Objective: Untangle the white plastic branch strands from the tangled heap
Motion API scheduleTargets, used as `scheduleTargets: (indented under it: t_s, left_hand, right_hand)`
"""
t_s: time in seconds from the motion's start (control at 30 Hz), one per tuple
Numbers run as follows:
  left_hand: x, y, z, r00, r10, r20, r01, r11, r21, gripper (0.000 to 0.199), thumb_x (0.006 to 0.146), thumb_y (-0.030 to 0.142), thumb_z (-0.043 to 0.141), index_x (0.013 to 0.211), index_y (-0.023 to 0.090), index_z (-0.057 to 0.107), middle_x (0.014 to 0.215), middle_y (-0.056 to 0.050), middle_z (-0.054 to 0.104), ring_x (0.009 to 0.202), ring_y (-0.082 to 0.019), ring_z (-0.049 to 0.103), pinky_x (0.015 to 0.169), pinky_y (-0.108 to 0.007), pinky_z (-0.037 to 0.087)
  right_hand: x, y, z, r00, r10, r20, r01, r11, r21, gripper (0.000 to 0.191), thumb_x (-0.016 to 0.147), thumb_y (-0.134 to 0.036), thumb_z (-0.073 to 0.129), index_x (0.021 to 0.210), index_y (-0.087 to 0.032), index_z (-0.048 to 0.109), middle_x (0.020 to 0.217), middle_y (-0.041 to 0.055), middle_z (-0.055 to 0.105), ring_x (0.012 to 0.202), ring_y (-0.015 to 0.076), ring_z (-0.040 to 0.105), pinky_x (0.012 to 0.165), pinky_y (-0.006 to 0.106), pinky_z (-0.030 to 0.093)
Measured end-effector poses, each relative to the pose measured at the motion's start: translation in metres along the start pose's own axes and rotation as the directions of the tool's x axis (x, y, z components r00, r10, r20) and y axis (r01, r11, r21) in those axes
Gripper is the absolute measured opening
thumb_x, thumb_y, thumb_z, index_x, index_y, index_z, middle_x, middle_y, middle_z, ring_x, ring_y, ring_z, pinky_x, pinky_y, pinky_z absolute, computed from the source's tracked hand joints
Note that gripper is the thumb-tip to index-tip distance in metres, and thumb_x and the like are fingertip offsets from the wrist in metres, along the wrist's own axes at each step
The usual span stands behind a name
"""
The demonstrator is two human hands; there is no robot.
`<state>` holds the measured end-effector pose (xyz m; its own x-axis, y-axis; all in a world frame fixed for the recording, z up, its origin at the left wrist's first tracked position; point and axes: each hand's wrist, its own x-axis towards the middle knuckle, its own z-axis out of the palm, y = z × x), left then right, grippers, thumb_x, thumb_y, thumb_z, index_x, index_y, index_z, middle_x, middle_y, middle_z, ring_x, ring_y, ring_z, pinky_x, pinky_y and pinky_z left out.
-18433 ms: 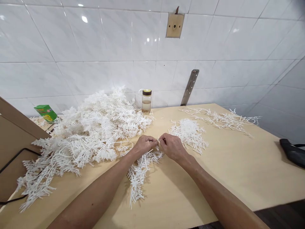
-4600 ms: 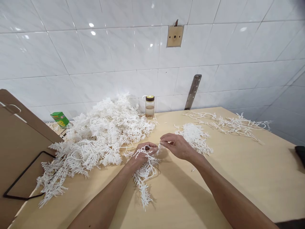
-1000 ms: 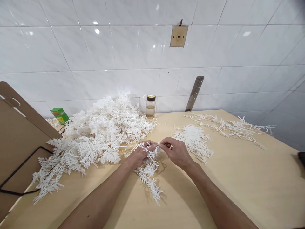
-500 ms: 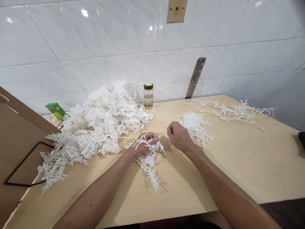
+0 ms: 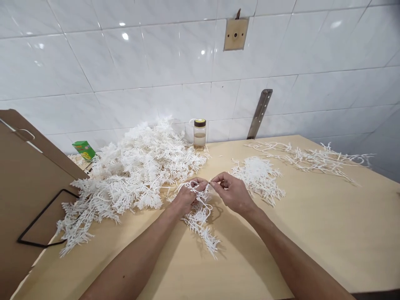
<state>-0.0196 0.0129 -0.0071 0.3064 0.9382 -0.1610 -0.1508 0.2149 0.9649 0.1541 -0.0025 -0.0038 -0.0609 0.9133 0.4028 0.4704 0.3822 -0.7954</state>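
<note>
My left hand (image 5: 189,195) is closed around a white plastic branch (image 5: 203,227), whose feathery end hangs down over the table while thin bare stems loop above the fingers. My right hand (image 5: 231,191) pinches at the branch's tip close to the left fingertips; the small piece between its fingers is mostly hidden. A large heap of white branches (image 5: 140,162) lies to the left of my hands. Just beyond my right hand is a low pile of short white sprigs (image 5: 258,177). Farther right, bare white stems (image 5: 309,158) are spread out.
A lidded bottle of liquid (image 5: 199,135) stands by the tiled wall. A green box (image 5: 84,150) sits behind the heap. At the left rises a brown cardboard panel (image 5: 34,179) with a black wire loop (image 5: 40,243). A metal bracket (image 5: 260,113) leans at the wall.
My right hand has come left and its fingers now meet the branch beside my left fingertips. My left hand keeps its hold. The whole view has tilted slightly upward.
</note>
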Motion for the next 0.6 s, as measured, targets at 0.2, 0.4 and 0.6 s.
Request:
scheduleTargets:
  t_s: [0.2, 0.4, 0.6]
  left_hand:
    - [0.0014, 0.0011, -0.0003, 1.000, -0.014, 0.005, 0.014, 0.999, -0.038, 0.048, 0.061, 0.053, 0.082, 0.083, 0.017, 0.059, 0.062, 0.006, 0.046, 0.044, -0.004, 0.037, 0.040, -0.021, 0.019]
    - [0.0037, -0.0023, -0.0009, 0.999, 0.003, 0.037, -0.003, 1.000, 0.010, 0.054, 0.062, 0.060, 0.079, 0.089, 0.017, 0.060, 0.066, 0.005, 0.050, 0.043, -0.003, 0.035, 0.039, -0.021, 0.018]
    - [0.0034, -0.0050, -0.0002, 0.997, 0.034, 0.064, -0.037, 0.998, 0.044, 0.051, 0.067, 0.062, 0.075, 0.088, 0.018, 0.061, 0.063, 0.006, 0.046, 0.044, -0.004, 0.034, 0.040, -0.020, 0.021]
  right_hand:
    - [0.0008, 0.0044, 0.0001, 0.998, 0.029, 0.051, -0.027, 0.999, -0.041, 0.018, 0.083, -0.036, 0.061, 0.087, -0.022, 0.071, 0.074, 0.0021, 0.072, 0.058, 0.0151, 0.060, 0.057, 0.029, 0.048]
    - [0.0011, 0.0055, -0.0009, 0.999, -0.021, 0.029, 0.023, 0.996, -0.083, 0.015, 0.082, -0.036, 0.063, 0.083, -0.022, 0.070, 0.084, 0.0042, 0.073, 0.068, 0.0172, 0.063, 0.063, 0.030, 0.049]
    - [0.0002, 0.0050, 0.0013, 0.997, 0.036, 0.072, -0.034, 0.999, -0.018, 0.019, 0.084, -0.038, 0.060, 0.080, -0.021, 0.066, 0.066, 0.0007, 0.066, 0.057, 0.0150, 0.057, 0.054, 0.028, 0.045]
